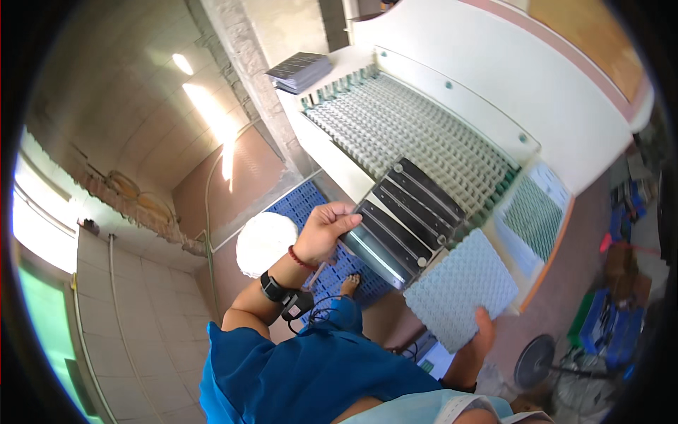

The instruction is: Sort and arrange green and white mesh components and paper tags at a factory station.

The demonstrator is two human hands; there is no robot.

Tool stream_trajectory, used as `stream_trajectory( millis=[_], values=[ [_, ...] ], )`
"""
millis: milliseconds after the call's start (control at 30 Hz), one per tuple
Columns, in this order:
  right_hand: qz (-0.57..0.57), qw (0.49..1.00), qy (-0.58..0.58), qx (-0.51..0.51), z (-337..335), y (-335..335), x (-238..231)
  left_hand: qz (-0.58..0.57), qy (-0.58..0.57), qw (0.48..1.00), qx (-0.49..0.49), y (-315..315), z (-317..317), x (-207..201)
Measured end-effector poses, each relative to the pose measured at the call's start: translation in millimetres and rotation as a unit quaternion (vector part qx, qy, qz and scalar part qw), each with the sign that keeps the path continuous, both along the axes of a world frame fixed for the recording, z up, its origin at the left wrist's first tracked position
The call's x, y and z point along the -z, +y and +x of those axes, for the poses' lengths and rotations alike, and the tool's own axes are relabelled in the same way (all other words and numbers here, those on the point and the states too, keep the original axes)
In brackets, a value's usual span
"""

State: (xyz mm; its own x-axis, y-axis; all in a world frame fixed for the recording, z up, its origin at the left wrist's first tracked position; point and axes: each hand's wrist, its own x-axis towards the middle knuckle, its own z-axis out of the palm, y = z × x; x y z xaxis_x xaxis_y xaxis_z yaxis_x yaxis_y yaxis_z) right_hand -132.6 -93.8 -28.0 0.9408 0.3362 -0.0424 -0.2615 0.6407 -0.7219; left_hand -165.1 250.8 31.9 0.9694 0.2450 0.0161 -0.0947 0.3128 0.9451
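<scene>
The left hand's (326, 232) fingers are pinching a smooth, glossy dark panel (379, 258) at the near edge of the ribbed roller bed (417, 116); the right hand's (477, 338) are gripping a bumpy pale-blue pad (459, 286) near that bed. Flat black sheets (426, 196) are lying there.

From my remote seat I see a pale blue sheet (462, 286) with a bumpy pattern near right, black panels (424, 196) with thin pale stripes beyond it, off-white rollers (417, 116) edged green farther away, a slotted blue grating (306, 203) left, a red bracelet (302, 261) and a deep blue shirt (282, 364).
</scene>
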Motion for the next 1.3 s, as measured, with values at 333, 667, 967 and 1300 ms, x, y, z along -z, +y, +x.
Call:
stream_trajectory(
  millis=[333, 667, 967, 1300],
  values=[
    [-0.026, 0.996, 0.041, 0.078, 45.4, 146.1, -41.3, 0.007, -0.053, 0.959, -0.279, 316.3, 70.3, -57.6],
    [-0.13, 0.975, 0.139, 0.118, 89.9, 216.7, -81.8, 0.781, 0.242, 0.515, -0.257, 607.4, 233.4, -18.9],
    [-0.098, 0.98, 0.087, 0.147, 129.2, 90.9, -119.4, 0.799, 0.077, 0.48, -0.352, 506.0, 229.9, -46.1],
    [-0.235, 0.953, 0.162, 0.102, 207.2, -74.8, -120.6, 0.714, -0.172, 0.662, -0.148, 299.6, 178.0, -84.3]
  ],
)
